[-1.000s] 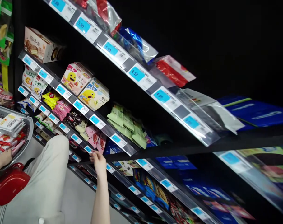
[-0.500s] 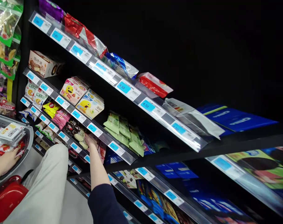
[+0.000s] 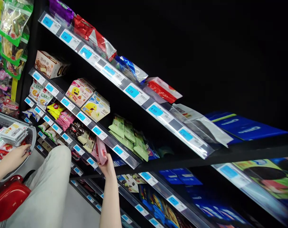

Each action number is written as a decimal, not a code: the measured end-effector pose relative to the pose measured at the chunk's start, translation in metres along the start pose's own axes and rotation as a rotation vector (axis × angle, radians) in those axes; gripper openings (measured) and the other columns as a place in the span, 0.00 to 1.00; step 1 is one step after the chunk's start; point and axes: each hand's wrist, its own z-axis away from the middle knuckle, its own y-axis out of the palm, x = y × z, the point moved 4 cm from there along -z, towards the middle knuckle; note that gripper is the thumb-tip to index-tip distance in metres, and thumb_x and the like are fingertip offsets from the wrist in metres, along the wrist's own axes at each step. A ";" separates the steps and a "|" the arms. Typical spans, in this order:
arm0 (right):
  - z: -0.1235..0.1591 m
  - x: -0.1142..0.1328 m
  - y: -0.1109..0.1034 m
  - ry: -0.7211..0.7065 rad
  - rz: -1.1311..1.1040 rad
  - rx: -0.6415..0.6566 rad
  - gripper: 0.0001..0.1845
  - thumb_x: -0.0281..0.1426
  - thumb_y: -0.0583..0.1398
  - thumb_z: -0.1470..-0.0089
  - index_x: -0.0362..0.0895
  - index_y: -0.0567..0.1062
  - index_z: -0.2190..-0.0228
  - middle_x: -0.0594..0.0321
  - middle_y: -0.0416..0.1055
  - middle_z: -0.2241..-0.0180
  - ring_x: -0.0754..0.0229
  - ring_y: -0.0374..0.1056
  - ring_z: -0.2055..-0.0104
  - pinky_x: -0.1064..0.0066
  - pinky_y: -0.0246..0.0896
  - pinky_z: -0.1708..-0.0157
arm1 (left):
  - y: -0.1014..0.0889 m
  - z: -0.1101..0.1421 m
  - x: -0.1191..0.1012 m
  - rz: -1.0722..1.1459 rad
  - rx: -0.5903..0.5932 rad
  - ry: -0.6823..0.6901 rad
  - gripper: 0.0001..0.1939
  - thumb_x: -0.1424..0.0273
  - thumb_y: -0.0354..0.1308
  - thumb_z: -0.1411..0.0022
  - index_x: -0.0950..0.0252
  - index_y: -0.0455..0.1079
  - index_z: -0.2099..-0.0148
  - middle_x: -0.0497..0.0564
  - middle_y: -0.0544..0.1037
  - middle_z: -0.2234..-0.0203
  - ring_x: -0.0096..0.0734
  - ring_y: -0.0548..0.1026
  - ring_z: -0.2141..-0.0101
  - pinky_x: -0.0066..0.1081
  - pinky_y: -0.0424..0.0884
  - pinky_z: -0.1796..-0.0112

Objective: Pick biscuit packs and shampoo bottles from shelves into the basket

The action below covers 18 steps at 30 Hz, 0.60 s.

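Observation:
My right hand [image 3: 108, 166] is closed on a pink packet [image 3: 101, 152] at the front edge of a middle shelf. The packet stands tilted, its lower end between my fingers and thumb. Left of it on that shelf lie cream packets [image 3: 88, 141], dark brown packets [image 3: 76, 128] and pink bags [image 3: 65, 119]. At the lower left, my left hand [image 3: 17, 156] lies over the grey shopping basket [image 3: 32, 139], with its fingers stretched toward the inner rim. Beside it in the basket are white flat packs [image 3: 14, 133] and red packages.
Boxed snacks [image 3: 79, 91] and green packets [image 3: 128, 134] stand on the shelf above. A long price-tag rail [image 3: 125, 85] slants across the view. My bent knee [image 3: 59, 158] and a red bag [image 3: 9, 198] are beside the basket. Clear bags [image 3: 15, 19] hang at left.
My right hand has moved right and out toward the shelf edge, and the pink packet is now in it. My left hand's fingers have shifted closer to the basket rim. The view has shifted slightly.

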 end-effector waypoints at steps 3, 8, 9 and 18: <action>0.048 -0.023 0.013 0.129 -0.203 0.093 0.24 0.53 0.56 0.59 0.46 0.67 0.71 0.62 0.67 0.73 0.63 0.61 0.75 0.69 0.57 0.75 | -0.009 0.009 -0.033 0.283 0.042 0.041 0.30 0.55 0.46 0.40 0.68 0.64 0.41 0.59 0.75 0.48 0.44 0.72 0.48 0.39 0.65 0.45; 0.103 -0.037 0.063 0.326 -0.366 0.400 0.24 0.51 0.58 0.64 0.43 0.72 0.73 0.58 0.70 0.75 0.66 0.56 0.80 0.69 0.53 0.74 | -0.006 0.029 -0.081 0.766 0.229 0.011 0.33 0.49 0.53 0.44 0.61 0.61 0.41 0.58 0.74 0.49 0.45 0.73 0.50 0.43 0.70 0.50; 0.109 -0.036 0.071 0.347 -0.376 0.459 0.23 0.50 0.59 0.65 0.42 0.72 0.74 0.58 0.70 0.77 0.66 0.55 0.81 0.69 0.52 0.75 | -0.004 0.032 -0.087 0.883 0.256 0.002 0.36 0.48 0.54 0.45 0.61 0.59 0.39 0.59 0.72 0.47 0.45 0.74 0.52 0.43 0.73 0.53; 0.109 -0.015 0.105 0.371 -0.329 0.702 0.23 0.48 0.61 0.64 0.40 0.76 0.74 0.57 0.72 0.80 0.63 0.57 0.82 0.70 0.50 0.77 | -0.013 0.038 -0.102 1.287 0.057 0.009 0.23 0.54 0.63 0.47 0.67 0.70 0.56 0.56 0.74 0.60 0.39 0.74 0.62 0.36 0.79 0.70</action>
